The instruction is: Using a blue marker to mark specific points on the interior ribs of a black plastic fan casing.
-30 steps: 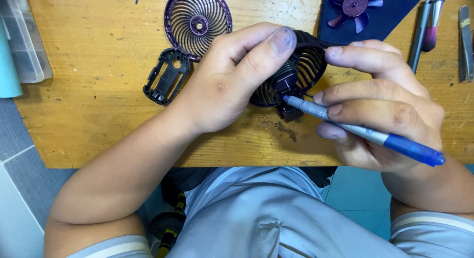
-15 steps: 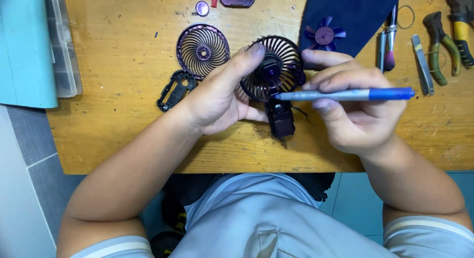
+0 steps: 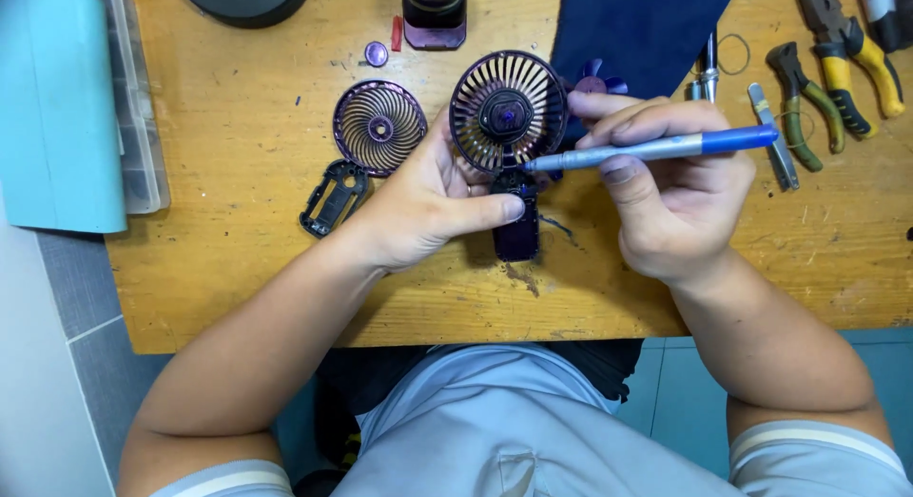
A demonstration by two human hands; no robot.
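1. Your left hand sits nearest you, just in from the near edge of the scuffed wooden tabletop. Its fingers are clenched around the small dark purple plastic handheld fan: the thumb lies across the stubby handle and the other fingers go behind the round grille, probably to keep the fan from turning while you work on it.

2. The fan stands above the middle of the tabletop, its ribbed rear cage and centre hub facing up at you, so the join between head and handle is open to the tool.

3. Your right hand grasps a slim screwdriver with a blue grip and grey metal shaft in a pen-like pinch. The shaft lies almost level, and its tip meets the fan just where the cage joins the handle.

4. Left of the fan, a loose round purple spiral grille lies flat, with a black oblong plastic shell piece just nearer the left edge. They look set aside within reach.

5. A small purple round cap rests farther back.

6. Behind the fan, a dark blue cloth covers part of the far edge, with purple fan blades at its hem.

7. Toward the far right corner lie pliers with green and yellow handles. A pale blue box sits at the left edge.
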